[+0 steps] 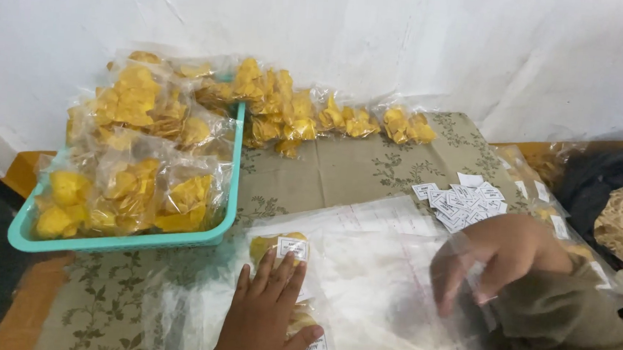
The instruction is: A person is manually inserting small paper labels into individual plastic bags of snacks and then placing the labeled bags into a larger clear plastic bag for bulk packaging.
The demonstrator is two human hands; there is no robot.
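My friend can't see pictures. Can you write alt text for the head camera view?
A left hand presses a clear bag of yellow chips on a patterned table; the right hand touches clear plastic bags. A teal basket holds more.

Bare patterned tablecloth (356, 167) lies open right of the teal tray (234, 191); paper labels (463, 199) crowd farther right.

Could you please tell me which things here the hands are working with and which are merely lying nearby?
In use: left hand, right hand, labelled chip packet, clear bags.
Lying about: teal basket, paper labels, packets by wall.
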